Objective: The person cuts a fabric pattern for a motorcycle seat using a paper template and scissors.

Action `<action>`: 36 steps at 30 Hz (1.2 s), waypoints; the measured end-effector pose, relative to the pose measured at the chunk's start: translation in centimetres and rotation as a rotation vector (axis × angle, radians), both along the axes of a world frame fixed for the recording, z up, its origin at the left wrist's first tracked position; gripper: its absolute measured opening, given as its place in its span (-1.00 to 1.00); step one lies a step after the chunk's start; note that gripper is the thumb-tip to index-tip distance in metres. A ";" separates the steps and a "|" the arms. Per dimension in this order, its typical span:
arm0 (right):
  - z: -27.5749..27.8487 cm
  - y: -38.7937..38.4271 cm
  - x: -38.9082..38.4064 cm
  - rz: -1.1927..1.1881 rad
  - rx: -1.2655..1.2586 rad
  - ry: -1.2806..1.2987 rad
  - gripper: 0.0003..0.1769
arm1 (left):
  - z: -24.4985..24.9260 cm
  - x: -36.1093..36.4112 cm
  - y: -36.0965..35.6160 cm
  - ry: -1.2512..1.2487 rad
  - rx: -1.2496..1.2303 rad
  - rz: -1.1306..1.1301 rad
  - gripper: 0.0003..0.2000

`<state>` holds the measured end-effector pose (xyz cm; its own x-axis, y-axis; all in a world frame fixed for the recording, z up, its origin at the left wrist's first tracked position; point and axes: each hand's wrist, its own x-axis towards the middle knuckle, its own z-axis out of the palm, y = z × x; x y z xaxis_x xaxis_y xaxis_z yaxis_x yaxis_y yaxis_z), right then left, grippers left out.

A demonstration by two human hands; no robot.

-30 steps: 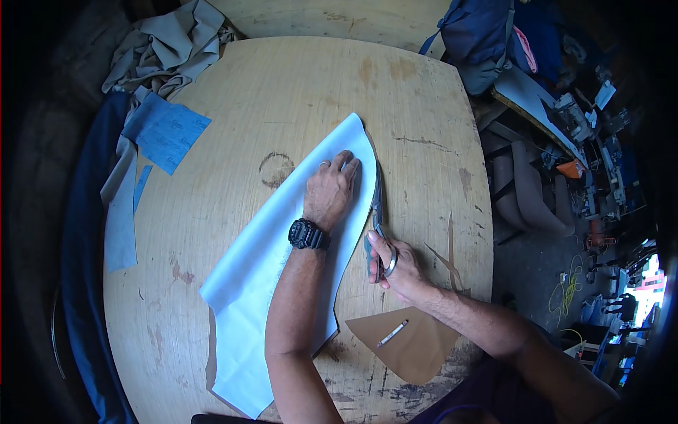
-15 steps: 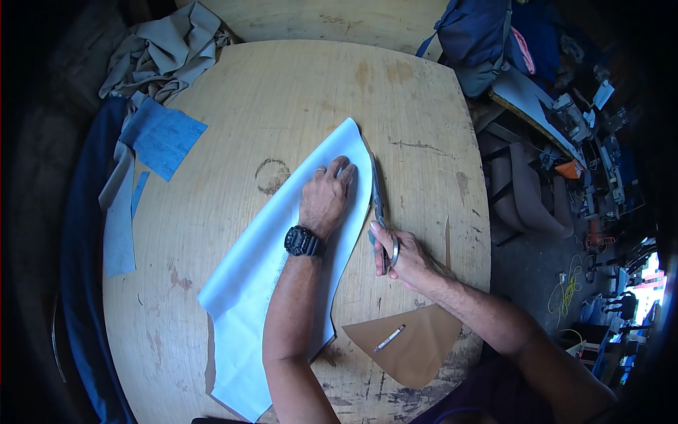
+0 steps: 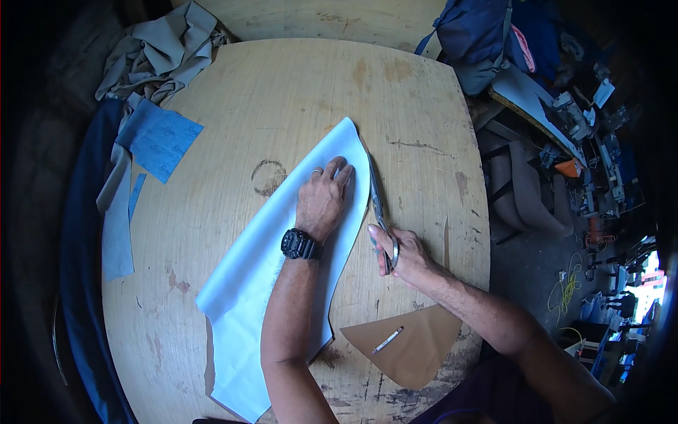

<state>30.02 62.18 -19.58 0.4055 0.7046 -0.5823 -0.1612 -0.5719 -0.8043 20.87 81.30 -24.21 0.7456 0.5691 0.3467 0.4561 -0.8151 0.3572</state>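
Note:
A long white sheet of material [image 3: 244, 321], with a brown layer showing under its lower left edge, lies diagonally on the wooden table. On its upper part, my left hand [image 3: 322, 201] rests palm down with the fingers laid on the sheet; a black watch is on that wrist. My right hand [image 3: 402, 253] grips a pair of scissors [image 3: 377, 198] by the handles. The blades point away from me along the sheet's curved right edge, near its pointed top. How far apart the blades are is hard to see.
A brown cut piece [image 3: 417, 353] with a white pen-like stick [image 3: 388, 340] on it lies near my right forearm. Blue scraps [image 3: 161, 140] and crumpled grey fabric [image 3: 159, 53] are at the left. A dark bag [image 3: 473, 32] stands beyond the table's far right corner.
The scissors' blades have tilted slightly left against the sheet's edge, and my right hand has shifted a little. My left hand holds its place on the sheet.

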 end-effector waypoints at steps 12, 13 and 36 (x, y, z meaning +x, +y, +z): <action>1.1 1.6 2.9 0.092 -0.084 -0.105 -0.36 | 0.1 -0.1 0.0 -0.018 0.006 -0.015 -0.69; 1.0 1.7 3.1 0.085 -0.082 -0.106 -0.37 | 0.1 -0.1 0.1 -0.021 0.007 -0.018 -0.69; 2.9 3.6 5.9 0.249 -0.124 -0.259 -0.35 | 1.2 0.0 -0.1 -0.047 -0.039 -0.001 -0.71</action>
